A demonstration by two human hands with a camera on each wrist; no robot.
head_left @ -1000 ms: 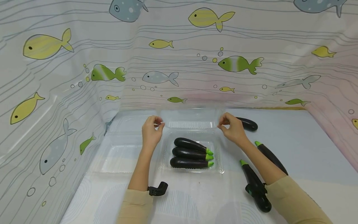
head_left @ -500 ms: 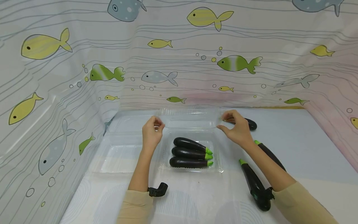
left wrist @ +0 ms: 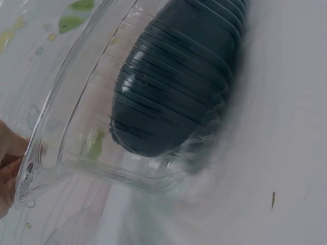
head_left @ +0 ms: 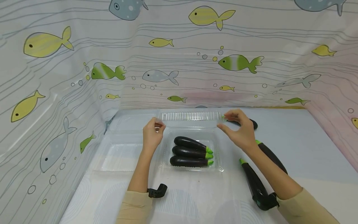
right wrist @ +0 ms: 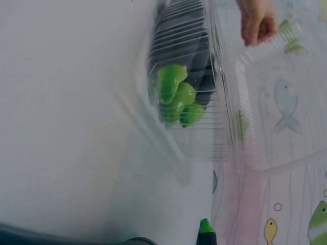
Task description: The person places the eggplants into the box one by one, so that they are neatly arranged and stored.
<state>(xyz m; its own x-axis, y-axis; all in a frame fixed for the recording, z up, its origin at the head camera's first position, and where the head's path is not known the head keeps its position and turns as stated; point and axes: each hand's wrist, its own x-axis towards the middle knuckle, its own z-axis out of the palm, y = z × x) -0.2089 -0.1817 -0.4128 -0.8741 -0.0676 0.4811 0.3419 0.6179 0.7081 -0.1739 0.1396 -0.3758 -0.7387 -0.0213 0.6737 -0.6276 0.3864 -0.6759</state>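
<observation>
A transparent plastic clamshell container (head_left: 193, 169) holds three dark eggplants (head_left: 190, 151) side by side, their green stem ends to the right. Its hinged lid (head_left: 193, 123) is raised at the back. At the lid's left corner, my left hand (head_left: 152, 135) pinches the plastic near the hinge; the right wrist view also has this hand (right wrist: 258, 20) at the lid. My right hand (head_left: 240, 130) is by the lid's right corner, thumb and fingers spread apart. Through the ribbed wall, the left wrist view has an eggplant (left wrist: 168, 92) close up.
Left of the container lies a second transparent clamshell (head_left: 120, 157), opened out. On the right are three loose eggplants: one behind my right hand (head_left: 253, 124), one beside the forearm (head_left: 270, 155), one nearer the front (head_left: 253, 182). A fish-patterned sheet (head_left: 195, 62) hangs at the back.
My right hand has gone from a pinch at the lid's right corner to spread fingers, moving slightly right. The lid has tilted, its ribbed band now higher in view. My left hand stays nearly still.
</observation>
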